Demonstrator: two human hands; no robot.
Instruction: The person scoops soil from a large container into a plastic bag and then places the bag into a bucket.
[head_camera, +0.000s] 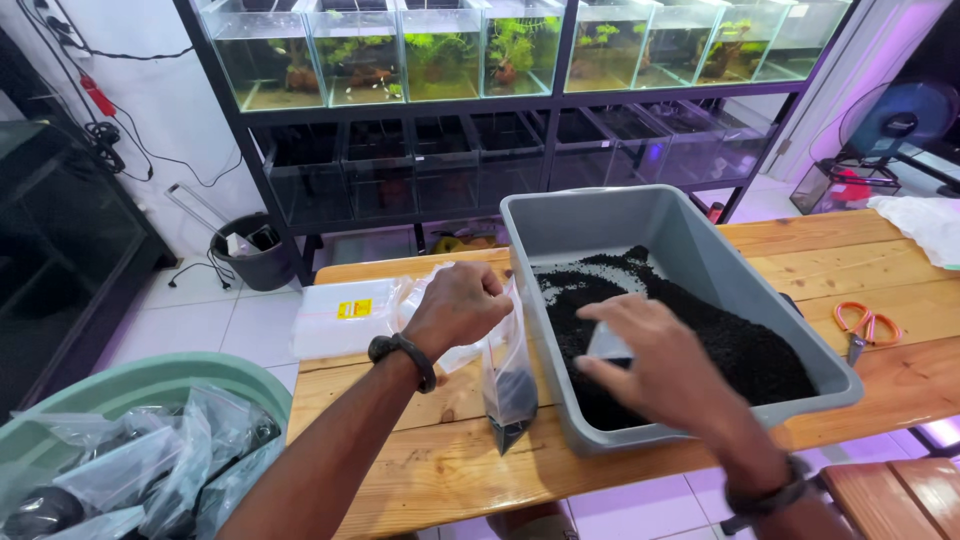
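— Start nearest. What's the right hand (672, 372) doing?

— Its forearm comes up from the lower right corner, wrist bent, palm down over the near end of the grey tub (600, 222). The fingers are curled round a small pale scoop (608, 345); only a bit of it shows under the hand, so I can't tell its full shape. The scoop sits just above the black gravel (745, 350) in the tub.

— And the left?

— The left forearm runs diagonally from the bottom edge toward the table's middle. The left hand (458, 305) is a closed fist, knuckles up, pinching the top of a clear bag (508, 385).

— How does the bag hang?

— Long axis roughly upright, mouth at the top by the fist, pointed bottom touching or just off the table (420, 470), right beside the tub's near left wall. A dark load of gravel fills its lower part.

— What's further off?

— A stack of flat clear bags (345, 315) lies at the table's left edge, behind the fist. Orange scissors (865, 325) lie near the right edge, beyond the tub. At lower left, off the table, a green basin (150, 375) holds filled bags. Against the far wall stands a rack of aquariums (500, 50).
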